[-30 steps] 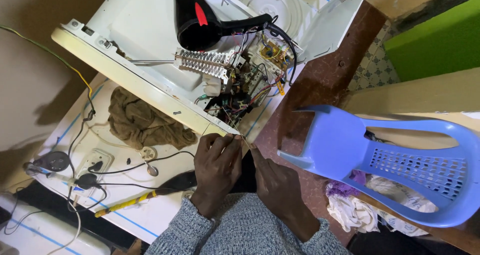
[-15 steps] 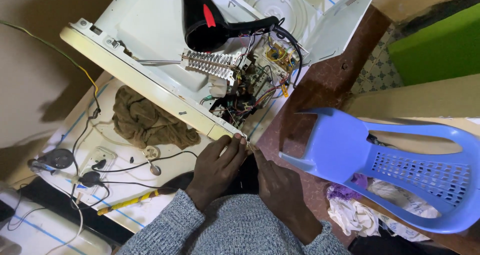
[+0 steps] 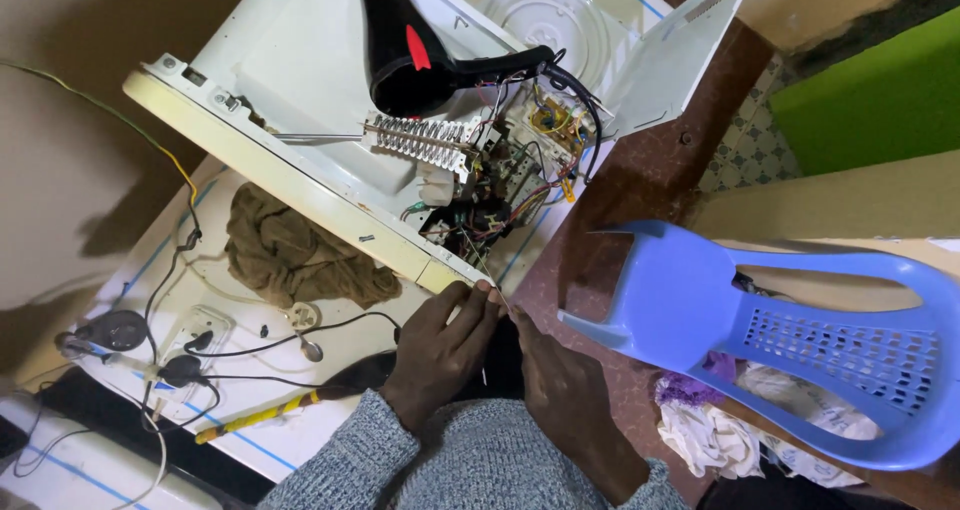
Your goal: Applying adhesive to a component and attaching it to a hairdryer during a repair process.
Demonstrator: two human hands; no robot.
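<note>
A white counter (image 3: 250, 425) with thin blue lines carries the things, running up and to the left of the hands. Just above the hands lies an opened white appliance (image 3: 320, 90) with exposed wiring, a black hair dryer (image 3: 420, 55) resting on it. Left of the hands lie a crumpled brown cloth (image 3: 290, 255), a white socket strip (image 3: 205, 330) with black cables, and, lower down, a yellow-handled tool (image 3: 255, 418).

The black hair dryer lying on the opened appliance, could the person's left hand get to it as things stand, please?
Probably yes. The left hand is at the near corner of the opened white appliance, and the black hair dryer lies uncovered on top further back. Only the heating coil and wiring lie between, low enough to reach over.
</note>
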